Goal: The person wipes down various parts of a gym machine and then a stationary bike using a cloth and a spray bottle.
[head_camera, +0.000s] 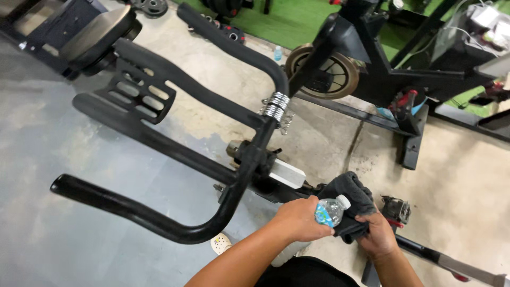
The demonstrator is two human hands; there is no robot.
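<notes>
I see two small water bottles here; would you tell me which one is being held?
The clear bottle with the white cap, gripped in the left hand against the dark cloth held by the right hand. The other bottle stands alone on the floor, far off.

The handlebars [159,143] of the exercise bike are matt black, with a band of bright silver coil [276,106] at the stem. The cloth [348,194] is dark charcoal grey. The bottle [329,211] is clear plastic with a white cap and a blue-green label. The floor [69,159] is patchy pale grey and beige concrete; further back lies a bright green mat [292,21]. The flywheel [322,72] has a tan rim.
</notes>
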